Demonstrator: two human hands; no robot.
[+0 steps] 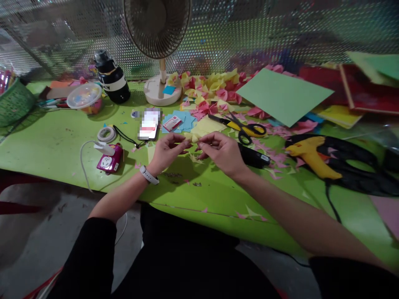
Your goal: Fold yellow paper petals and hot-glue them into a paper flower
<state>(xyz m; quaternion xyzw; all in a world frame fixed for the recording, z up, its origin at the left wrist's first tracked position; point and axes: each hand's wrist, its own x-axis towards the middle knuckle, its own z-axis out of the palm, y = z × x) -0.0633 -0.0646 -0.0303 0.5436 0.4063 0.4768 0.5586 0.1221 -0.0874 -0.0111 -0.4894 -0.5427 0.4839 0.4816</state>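
Both hands close their grip on one small yellow paper piece (193,139): the left hand (166,151) pinches its left end and the right hand (222,153) its right end, fingertips nearly meeting, so the paper is held just above the tabletop (62,141), likely to steady a fold. Scissors (241,128) and a yellow glue gun (311,155) lie to the right within reach. The green tabletop is strewn with paper scraps, and a fan (158,45) stands before a perforated metal wall.
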